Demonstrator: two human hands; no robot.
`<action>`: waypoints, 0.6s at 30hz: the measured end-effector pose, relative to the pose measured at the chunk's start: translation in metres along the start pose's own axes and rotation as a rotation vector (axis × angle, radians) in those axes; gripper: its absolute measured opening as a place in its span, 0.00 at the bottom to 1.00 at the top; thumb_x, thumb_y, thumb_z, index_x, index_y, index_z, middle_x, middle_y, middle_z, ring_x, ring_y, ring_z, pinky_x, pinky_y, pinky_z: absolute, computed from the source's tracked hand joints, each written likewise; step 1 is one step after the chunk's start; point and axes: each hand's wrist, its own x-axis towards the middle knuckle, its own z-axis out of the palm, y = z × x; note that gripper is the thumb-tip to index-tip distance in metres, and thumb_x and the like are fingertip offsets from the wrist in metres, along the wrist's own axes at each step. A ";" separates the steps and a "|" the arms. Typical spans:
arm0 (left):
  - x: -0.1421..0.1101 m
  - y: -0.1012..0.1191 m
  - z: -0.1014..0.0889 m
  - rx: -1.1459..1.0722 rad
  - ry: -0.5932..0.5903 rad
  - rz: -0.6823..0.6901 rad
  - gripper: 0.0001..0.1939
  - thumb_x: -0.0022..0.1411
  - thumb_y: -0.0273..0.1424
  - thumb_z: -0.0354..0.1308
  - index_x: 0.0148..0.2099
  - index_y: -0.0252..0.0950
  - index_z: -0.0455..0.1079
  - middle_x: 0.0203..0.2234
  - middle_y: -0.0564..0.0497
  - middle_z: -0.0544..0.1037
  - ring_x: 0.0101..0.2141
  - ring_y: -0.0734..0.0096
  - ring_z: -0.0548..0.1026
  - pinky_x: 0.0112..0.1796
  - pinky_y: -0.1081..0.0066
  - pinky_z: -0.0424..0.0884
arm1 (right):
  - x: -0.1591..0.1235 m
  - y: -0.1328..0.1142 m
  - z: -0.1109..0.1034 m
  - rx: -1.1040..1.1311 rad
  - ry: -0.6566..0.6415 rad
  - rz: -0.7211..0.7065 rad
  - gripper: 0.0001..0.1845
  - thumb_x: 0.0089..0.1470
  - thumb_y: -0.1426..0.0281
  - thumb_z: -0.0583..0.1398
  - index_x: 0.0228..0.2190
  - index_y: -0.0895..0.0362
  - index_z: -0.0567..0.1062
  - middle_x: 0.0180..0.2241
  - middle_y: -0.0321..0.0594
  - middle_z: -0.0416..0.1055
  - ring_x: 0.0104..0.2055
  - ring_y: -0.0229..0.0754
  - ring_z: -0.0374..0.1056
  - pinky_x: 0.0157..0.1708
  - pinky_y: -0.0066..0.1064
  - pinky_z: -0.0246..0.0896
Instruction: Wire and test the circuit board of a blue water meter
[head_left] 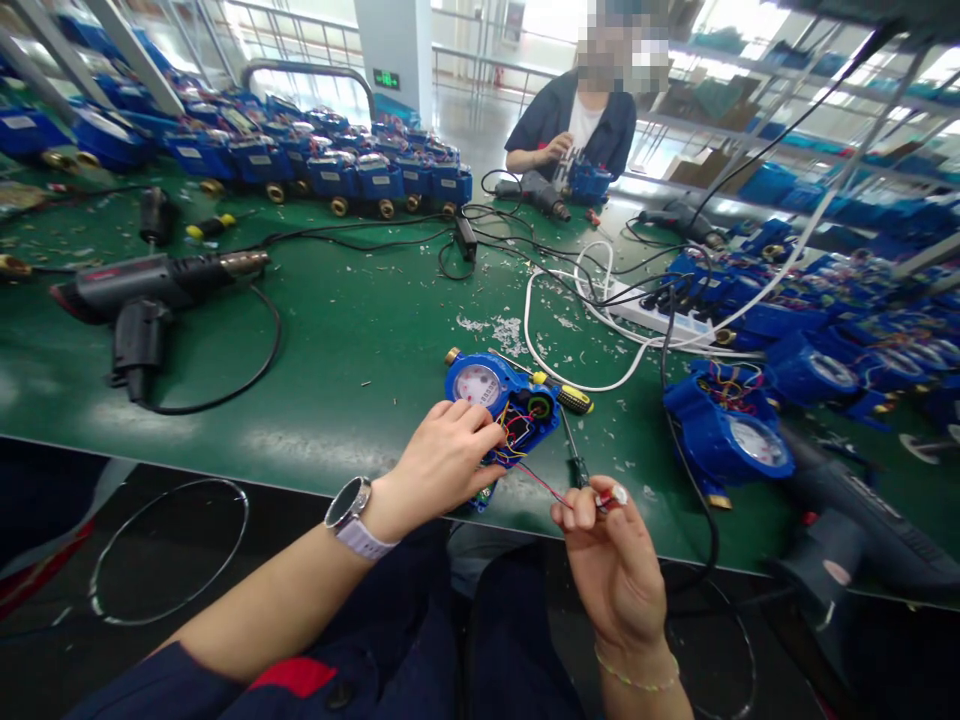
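Observation:
A blue water meter [477,386] with a round dial lies at the table's front edge, its wiring compartment exposed with several coloured wires. My left hand [454,445] is closed over the meter's near side, fingertips by the wires. To the right, my right hand [611,560] pinches a small red-and-white part [612,497], whose exact kind I cannot make out. A thin red wire [541,482] runs from the compartment to my right fingers. Just behind my right hand lies a screwdriver with a dark handle [577,470]. A yellow-and-black screwdriver [574,397] rests against the meter's right side.
A heat gun [161,285] stands at left, another [862,520] at right. Many blue meters [360,180] line the back; one [727,430] sits at right. Cables and a white power strip [667,320] cross the green table [337,340]. A co-worker [577,125] sits opposite.

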 end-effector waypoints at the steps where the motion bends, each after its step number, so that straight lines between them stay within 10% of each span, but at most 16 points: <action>1: 0.001 0.000 0.003 0.016 0.000 -0.001 0.11 0.61 0.38 0.61 0.40 0.36 0.72 0.36 0.48 0.73 0.39 0.60 0.69 0.41 0.61 0.62 | -0.001 -0.001 0.000 -0.014 -0.002 -0.011 0.11 0.60 0.62 0.62 0.43 0.51 0.78 0.25 0.37 0.61 0.30 0.38 0.60 0.35 0.32 0.63; 18: -0.014 -0.029 0.014 -0.732 0.135 -0.370 0.08 0.63 0.33 0.54 0.35 0.33 0.67 0.29 0.52 0.73 0.31 0.72 0.71 0.35 0.72 0.65 | 0.004 0.004 -0.025 -0.050 0.193 0.045 0.14 0.53 0.63 0.67 0.41 0.54 0.79 0.27 0.37 0.65 0.30 0.36 0.62 0.34 0.29 0.63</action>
